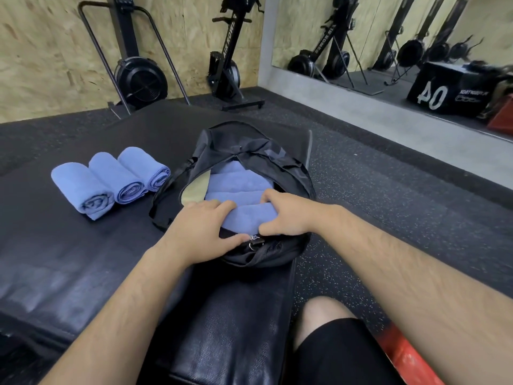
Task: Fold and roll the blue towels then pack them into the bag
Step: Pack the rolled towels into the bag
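Now: both hands on a rolled towel at the bag's mouth

Both hands grasp one rolled blue towel (244,218) at the near end of the open black bag (294,173). The left hand (202,232) clasps its left end, fingers curled over the top and thumb stretched along the zip edge below. The right hand (288,215) clasps the right end, fingers over the roll and thumb pressed on its near side. The towel lies crosswise between the two grips, partly inside the opening, just above a metal zip pull (254,241).

Just beyond the held towel, deeper in the bag, more blue rolls (236,184) lie side by side, touching one another. To the left of the left hand, well apart from it, three rolled towels (111,182) sit in a row on the black padded mat (55,259), touching each other, outside the bag.

Far beyond the hands, an upright machine (230,51) reads "AIR ROWER" along its rail. Off to the right, a black box (444,90) seen in the wall mirror (361,12) shows a mirrored "40"; its smaller lettering is too blurred to read.
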